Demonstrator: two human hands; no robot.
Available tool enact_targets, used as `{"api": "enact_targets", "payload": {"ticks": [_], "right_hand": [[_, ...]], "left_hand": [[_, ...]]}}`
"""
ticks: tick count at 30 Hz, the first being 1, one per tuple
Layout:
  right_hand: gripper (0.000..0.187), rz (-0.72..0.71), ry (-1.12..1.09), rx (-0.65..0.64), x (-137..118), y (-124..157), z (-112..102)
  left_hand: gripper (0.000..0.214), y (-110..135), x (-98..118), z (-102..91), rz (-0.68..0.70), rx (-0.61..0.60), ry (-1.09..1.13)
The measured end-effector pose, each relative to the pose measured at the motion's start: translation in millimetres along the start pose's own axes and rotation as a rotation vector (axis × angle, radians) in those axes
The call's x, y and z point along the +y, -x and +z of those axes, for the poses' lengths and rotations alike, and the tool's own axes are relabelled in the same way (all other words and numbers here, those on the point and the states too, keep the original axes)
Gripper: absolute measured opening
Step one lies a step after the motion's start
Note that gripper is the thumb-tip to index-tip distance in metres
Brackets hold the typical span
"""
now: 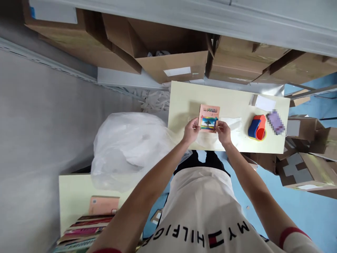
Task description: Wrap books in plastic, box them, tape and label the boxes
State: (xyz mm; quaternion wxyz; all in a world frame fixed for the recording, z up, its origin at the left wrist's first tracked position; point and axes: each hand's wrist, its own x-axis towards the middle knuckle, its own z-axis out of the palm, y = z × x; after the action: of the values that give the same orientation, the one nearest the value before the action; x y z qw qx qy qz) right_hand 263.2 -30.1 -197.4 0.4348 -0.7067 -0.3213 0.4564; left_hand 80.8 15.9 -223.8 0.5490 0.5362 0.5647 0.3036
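A small pink book (210, 109) with a tree picture on its cover is held upright to my view over the pale table (181, 95). My left hand (191, 131) grips its left edge, fingers closed. At the lower right edge, my right hand (223, 133) pinches the same book. A clear plastic bag or sheet (235, 123) lies on the table by my right hand. Farther right sit a red and blue tape dispenser (257, 128), a purple blurred-out object (276, 122) and a white stack of paper or cards (264, 103).
A large bundle of translucent plastic (131, 140) bulges left of the table. Behind it, a second table (68, 191) carries stacked books (84, 232) and another pink book (104, 205). Cardboard boxes (173, 65) line the shelf ahead; more boxes (302, 170) stand at right.
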Motion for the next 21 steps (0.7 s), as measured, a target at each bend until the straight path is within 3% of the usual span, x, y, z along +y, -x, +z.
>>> {"api": "enact_targets", "payload": {"ticks": [5, 10, 16, 21], "right_hand": [[0.038, 0.082, 0.106, 0.087, 30, 37, -75], [0.040, 0.103, 0.136, 0.094, 58, 36, -118], [0.036, 0.085, 0.185, 0.042, 84, 18, -132], [0.037, -0.109, 0.542, 0.122, 98, 25, -139]], "left_hand": [[0.057, 50, -7, 74.6, -0.017, -0.145, -0.112], [0.061, 63, -14, 123.6, -0.022, -0.185, -0.220], [0.058, 61, -7, 145.3, -0.053, -0.178, -0.393], [0.061, 68, 6, 150.1, 0.082, -0.173, -0.669]]}}
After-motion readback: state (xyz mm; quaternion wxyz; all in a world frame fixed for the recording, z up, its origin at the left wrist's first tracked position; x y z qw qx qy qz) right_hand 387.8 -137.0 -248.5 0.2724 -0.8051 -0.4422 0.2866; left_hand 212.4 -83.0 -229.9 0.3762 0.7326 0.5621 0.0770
